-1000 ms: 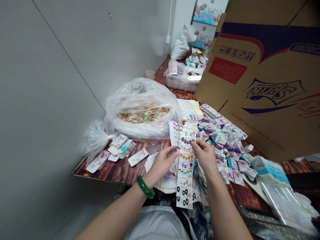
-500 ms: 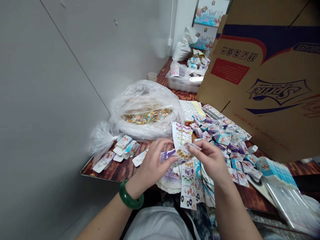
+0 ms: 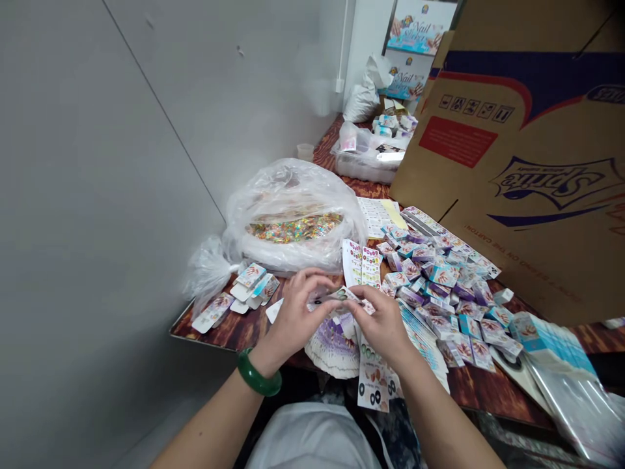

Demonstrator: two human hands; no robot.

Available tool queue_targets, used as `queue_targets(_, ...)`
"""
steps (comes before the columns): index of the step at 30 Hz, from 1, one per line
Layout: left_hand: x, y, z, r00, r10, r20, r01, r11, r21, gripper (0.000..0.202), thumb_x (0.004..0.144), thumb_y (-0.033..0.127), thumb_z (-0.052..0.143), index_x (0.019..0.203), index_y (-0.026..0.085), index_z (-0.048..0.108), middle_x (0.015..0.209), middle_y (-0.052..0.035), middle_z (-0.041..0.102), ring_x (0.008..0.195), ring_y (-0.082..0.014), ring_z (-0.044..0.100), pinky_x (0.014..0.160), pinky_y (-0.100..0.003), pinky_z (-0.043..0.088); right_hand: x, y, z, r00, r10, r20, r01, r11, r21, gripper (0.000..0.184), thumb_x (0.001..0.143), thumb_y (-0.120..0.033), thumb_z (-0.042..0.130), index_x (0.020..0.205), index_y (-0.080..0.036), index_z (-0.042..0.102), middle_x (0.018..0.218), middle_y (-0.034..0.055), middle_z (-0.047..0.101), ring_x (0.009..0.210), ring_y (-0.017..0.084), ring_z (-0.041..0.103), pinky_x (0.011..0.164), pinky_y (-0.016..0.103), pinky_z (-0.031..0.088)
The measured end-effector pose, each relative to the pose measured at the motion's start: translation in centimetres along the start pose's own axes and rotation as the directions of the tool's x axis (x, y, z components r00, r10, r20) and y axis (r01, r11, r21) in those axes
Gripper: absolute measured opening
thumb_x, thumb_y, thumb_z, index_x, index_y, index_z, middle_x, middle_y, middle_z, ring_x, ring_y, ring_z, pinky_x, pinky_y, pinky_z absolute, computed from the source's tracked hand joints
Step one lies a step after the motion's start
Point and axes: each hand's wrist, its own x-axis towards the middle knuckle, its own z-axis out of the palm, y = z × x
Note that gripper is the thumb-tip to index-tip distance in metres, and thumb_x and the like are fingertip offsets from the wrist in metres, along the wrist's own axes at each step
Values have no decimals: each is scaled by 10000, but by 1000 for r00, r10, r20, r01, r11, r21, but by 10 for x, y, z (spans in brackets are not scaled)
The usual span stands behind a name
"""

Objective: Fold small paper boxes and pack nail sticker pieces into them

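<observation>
Both my hands meet over the near edge of the wooden table. My left hand, with a green bangle on its wrist, and my right hand pinch a long nail-sticker strip between them. The strip's upper part is folded flat between my fingertips, and its lower end hangs down over the table edge. Under my hands lies a fanned stack of purple printed cards. Two more sticker strips lie flat just beyond my fingers.
A clear plastic bag of colourful small pieces sits at the back left. Several small nail-sticker boxes are heaped to the right, a few flat ones lie left. A big Sprite carton leans on the right. A plastic tub stands farther back.
The sticker strip was held up flat and full length; my hands have since folded its upper part down and drawn closer together, lower over the table edge.
</observation>
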Motion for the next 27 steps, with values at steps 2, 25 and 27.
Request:
queue_targets(2,1,-3,-2,996,-49,78,47,999,20,224,756,281,653,965,204,638,1012,-54,628,979,-206,552,860,-327,420,3,1,0,983,185,-4,-180,962,206,140,816,-309,583,764,-192,639,699,8,644,664,158,575,648,270,431)
queue_targets(25,37,-34,-5,947,-294,129,291,956,42,297,867,393,485,788,157,647,723,-37,663,681,-179,632,648,-291,508,3,25,29,784,616,80,-513,569,643,291,608,-425,756,703,-164,668,505,-13,537,433,104,423,426,230,322)
queue_targets(27,70,-52,-29,976,-216,1,202,911,359,234,895,285,461,895,166,662,944,-79,675,930,-219,608,868,-353,460,1,28,25,782,621,49,-529,620,579,328,590,-458,760,717,-168,676,427,-32,478,397,99,372,402,225,274)
